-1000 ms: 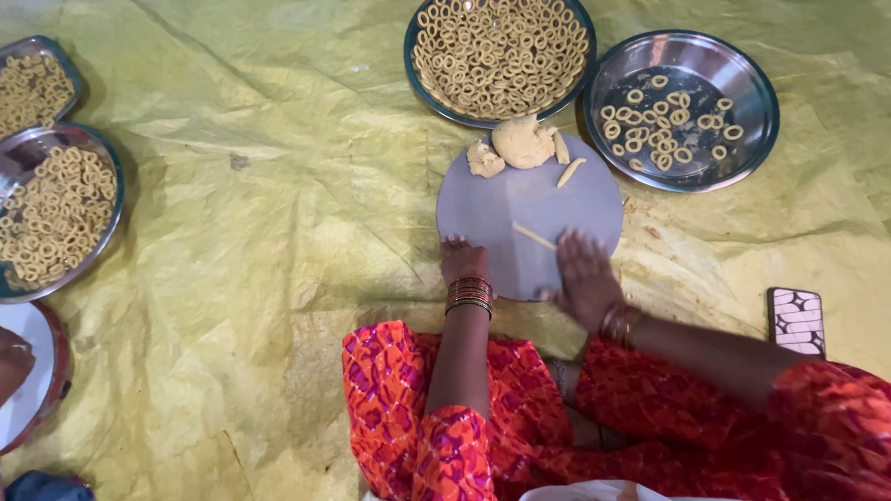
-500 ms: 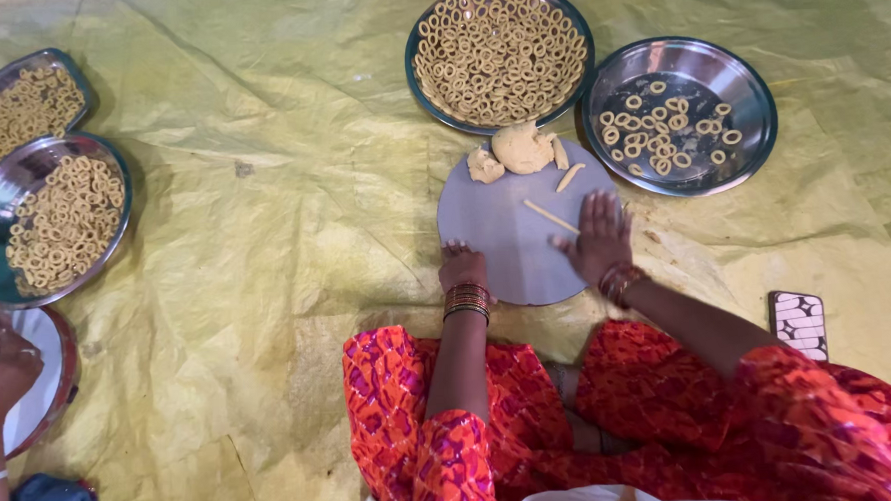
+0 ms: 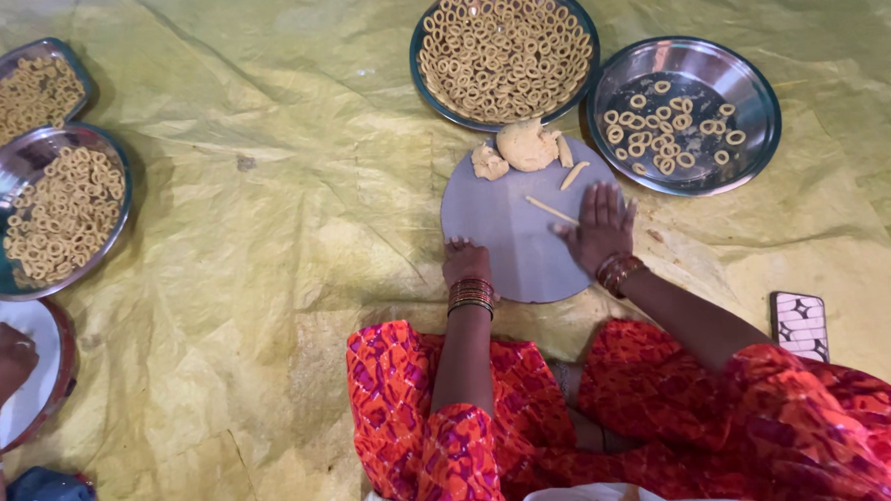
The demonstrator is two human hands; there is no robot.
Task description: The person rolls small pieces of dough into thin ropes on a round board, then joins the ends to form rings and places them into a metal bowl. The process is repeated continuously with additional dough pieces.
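In the head view, the right hand [image 3: 597, 224] is laid flat, palm down, on the right part of a round grey board [image 3: 510, 238], its fingers spread and pointed away from the body; nothing is clamped in its grip, which is kept apart. A thin rolled strip of dough [image 3: 550, 210] is seen just beside the fingertips, lying on the board; whether it is touched cannot be told. The left hand [image 3: 464, 262] is rested at the near left edge of the board, the fingers curled under, so whether its grip is together or apart cannot be told. Bangles are worn on both wrists, and both forearms are stretched forward over knees clothed in red and orange patterned cloth.

At the far edge of the board a lump of dough [image 3: 526, 145] is placed, with a smaller piece and two short dough sticks beside it. Beyond the board a round steel plate [image 3: 503, 53] is filled with dough rings, and to its right a second steel plate [image 3: 688, 116] is only thinly covered with rings.

The floor is covered by a crinkled yellow sheet [image 3: 267, 288]. At the left edge two further trays of rings [image 3: 63, 212] are set, and another person's hand [image 3: 0, 362] is held over a white plate. A patterned flat object [image 3: 800, 325] is lain on the sheet at the right.
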